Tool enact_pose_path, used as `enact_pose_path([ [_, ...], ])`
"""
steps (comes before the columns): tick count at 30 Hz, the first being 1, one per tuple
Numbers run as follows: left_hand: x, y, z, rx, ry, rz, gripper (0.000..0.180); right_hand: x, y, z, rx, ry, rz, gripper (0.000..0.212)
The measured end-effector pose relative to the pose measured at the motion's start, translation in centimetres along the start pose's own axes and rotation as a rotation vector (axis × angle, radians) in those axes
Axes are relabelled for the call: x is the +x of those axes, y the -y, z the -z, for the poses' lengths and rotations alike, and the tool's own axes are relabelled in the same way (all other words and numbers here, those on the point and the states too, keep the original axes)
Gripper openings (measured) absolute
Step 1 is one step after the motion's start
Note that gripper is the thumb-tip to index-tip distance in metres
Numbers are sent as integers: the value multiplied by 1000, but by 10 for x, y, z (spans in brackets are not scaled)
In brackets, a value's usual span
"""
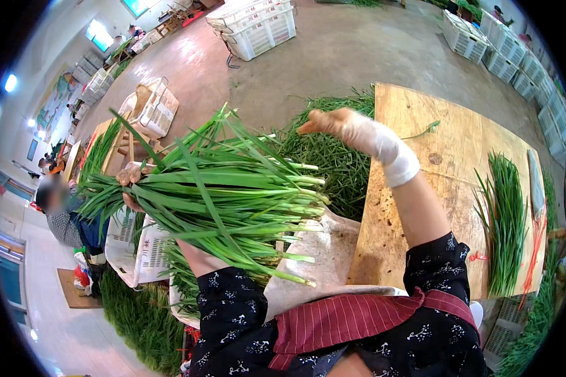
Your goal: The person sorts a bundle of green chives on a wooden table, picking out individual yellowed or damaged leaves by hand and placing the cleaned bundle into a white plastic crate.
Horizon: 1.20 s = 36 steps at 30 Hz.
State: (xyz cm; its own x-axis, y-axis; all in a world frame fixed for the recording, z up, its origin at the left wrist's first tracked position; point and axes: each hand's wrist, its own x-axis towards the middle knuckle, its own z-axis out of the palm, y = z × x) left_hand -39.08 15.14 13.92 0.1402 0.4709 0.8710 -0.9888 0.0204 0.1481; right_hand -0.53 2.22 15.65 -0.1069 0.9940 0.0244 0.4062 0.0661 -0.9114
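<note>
1. The left hand [131, 176] was closed around the leafy end of a big bunch of green stalks [220, 188], with knuckles showing at the bunch's far side.
2. That bunch was held up beyond the left edge of the counter [434, 201], well apart from it; its pale stalk ends pointed toward the counter, and its leaf tips spread out past the left hand.
3. The right hand [339, 125], wrapped in white from the palm to above the wrist, was raised near the counter's far left corner. Its fingers pointed left and lay close together; whether they pinched anything could not be told.
4. A heap of loose leaves [333, 157] lay just beside the counter's left edge, partly behind the bunch.
5. A pale, stained sheet [324, 245] hung below the bunch's stalk ends, between the person's lap and the heap.
6. On the counter, a smaller bundle of leaves [506, 226] lay near the right edge, reaching toward the near right corner. Beside it, along that edge, were a long grey object [536, 182] and red strings [536, 245].
7. A single stray leaf [431, 127] lay near the counter's far edge.
8. A white crate [151, 254] stood under the left side of the bunch.
</note>
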Motion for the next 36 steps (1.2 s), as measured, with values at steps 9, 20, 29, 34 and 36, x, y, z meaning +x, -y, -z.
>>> enact_pose_path([
  [9, 4, -2, -3, 121, 19, 2, 24, -29, 47, -73, 842, -44, 126, 32],
  [20, 10, 34, -32, -207, 51, 59, 34, -66, -39, -50, 1398, -380, 146, 23],
  [29, 33, 50, -44, -200, 157, 332, 31, 40, -45, -57, 882, 16, -95, 45],
  [34, 42, 34, -49, -54, 120, 273, 32, 44, -48, -57, 1101, 164, -42, 25],
  [36, 42, 24, -51, 18, 113, 251, 33, 29, -63, -42, 983, 72, 31, 26],
])
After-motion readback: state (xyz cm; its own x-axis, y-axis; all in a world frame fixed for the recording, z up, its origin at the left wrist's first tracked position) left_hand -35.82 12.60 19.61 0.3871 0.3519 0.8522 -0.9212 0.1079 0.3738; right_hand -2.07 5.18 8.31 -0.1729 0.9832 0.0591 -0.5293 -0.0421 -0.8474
